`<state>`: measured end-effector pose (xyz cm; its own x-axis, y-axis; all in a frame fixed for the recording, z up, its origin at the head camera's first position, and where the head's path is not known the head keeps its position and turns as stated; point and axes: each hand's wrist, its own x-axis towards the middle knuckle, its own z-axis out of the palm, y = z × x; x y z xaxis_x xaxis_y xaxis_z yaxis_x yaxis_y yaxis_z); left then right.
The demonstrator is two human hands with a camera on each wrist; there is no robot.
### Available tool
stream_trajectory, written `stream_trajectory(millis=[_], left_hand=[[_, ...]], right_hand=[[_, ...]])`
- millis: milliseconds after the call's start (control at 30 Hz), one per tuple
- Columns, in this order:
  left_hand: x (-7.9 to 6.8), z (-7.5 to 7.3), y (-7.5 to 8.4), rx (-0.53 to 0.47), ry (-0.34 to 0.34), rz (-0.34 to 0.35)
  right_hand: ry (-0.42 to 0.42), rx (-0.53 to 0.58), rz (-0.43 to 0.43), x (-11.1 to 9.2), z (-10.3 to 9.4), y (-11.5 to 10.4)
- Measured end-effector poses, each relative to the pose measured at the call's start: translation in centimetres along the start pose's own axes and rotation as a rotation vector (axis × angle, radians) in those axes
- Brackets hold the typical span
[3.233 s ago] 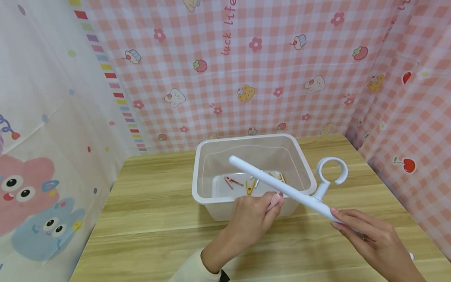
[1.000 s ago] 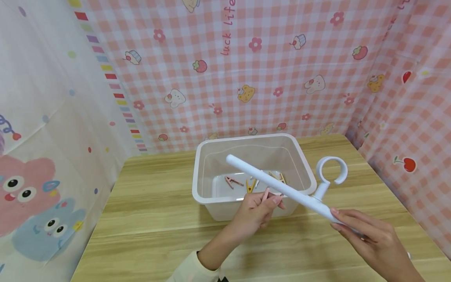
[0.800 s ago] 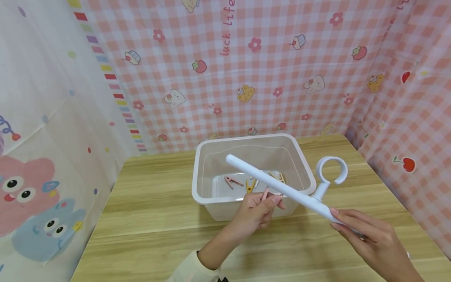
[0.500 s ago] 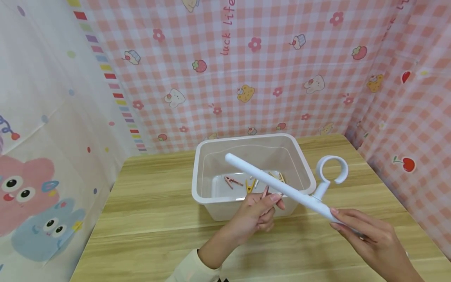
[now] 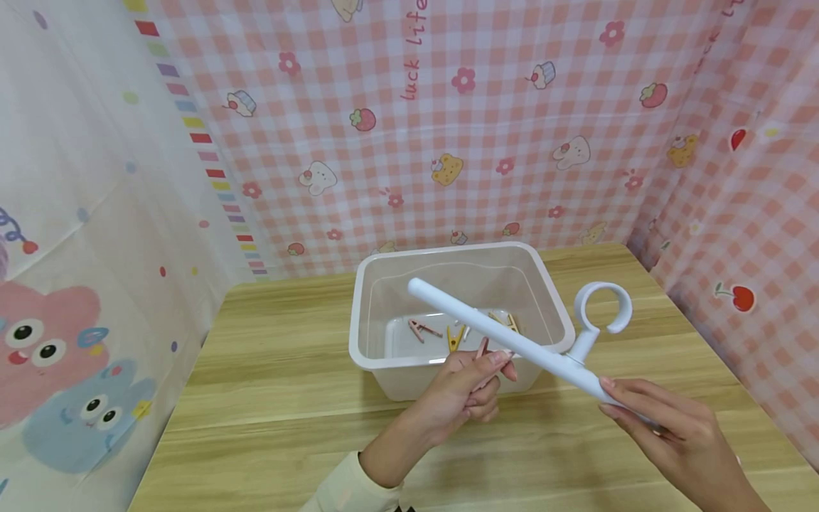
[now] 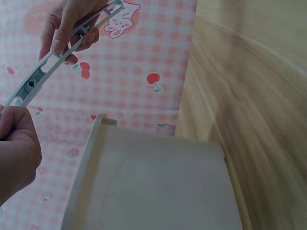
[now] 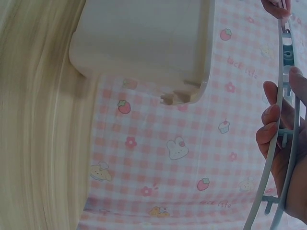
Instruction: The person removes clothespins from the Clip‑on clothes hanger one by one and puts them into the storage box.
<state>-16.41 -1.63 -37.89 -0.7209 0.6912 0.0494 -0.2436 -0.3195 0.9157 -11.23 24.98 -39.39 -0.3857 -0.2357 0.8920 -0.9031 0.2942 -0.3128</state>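
A white plastic clothes hanger [image 5: 473, 318] with a ring-shaped hook is held aslant over the front right of the bin. My right hand [image 5: 684, 427] grips its lower right end, fingers and thumb on both sides of the bar. My left hand [image 5: 457, 391] pinches a pink clothespin [image 5: 483, 347] against the middle of the bar in the head view. The right wrist view has the clothespin [image 7: 287, 21] meeting the hanger [image 7: 288, 62]; whether it bites on the bar I cannot tell. In the left wrist view the hanger's open underside [image 6: 36, 81] shows.
Behind the hands a translucent white plastic bin [image 5: 360, 313] stands on the wooden table [image 5: 275, 398]. Inside lie a pink clothespin [image 5: 419, 329], a yellow clothespin [image 5: 455, 340] and others partly hidden by the hanger. Patterned cloths [image 5: 384, 85] hang behind and at both sides.
Since the oldest frame my left hand has turned over, bringing the thumb on top and the clothespin's pink handle upward. Its lower fingers have curled in slightly. Hanger and right hand stay nearly still.
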Motion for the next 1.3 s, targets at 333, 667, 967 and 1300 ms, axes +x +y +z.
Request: stream_trajectory(millis=[333, 667, 967, 1300], left_hand=[[0.03, 0.17, 0.08, 0.110, 0.092, 0.032], [0.00, 0.22, 0.40, 0.303, 0.176, 0.074], [-0.22, 0.50, 0.77, 0.578, 0.233, 0.168], [-0.58, 0.54, 0.86, 0.967, 0.294, 0.318]], right_hand=[[-0.008, -0.029, 0.028, -0.22, -0.02, 0.07], [-0.012, -0.039, 0.047, -0.27, -0.06, 0.08], [-0.018, -0.037, 0.052, -0.32, -0.07, 0.04], [-0.057, -0.093, 0.076, -0.81, -0.38, 0.00]])
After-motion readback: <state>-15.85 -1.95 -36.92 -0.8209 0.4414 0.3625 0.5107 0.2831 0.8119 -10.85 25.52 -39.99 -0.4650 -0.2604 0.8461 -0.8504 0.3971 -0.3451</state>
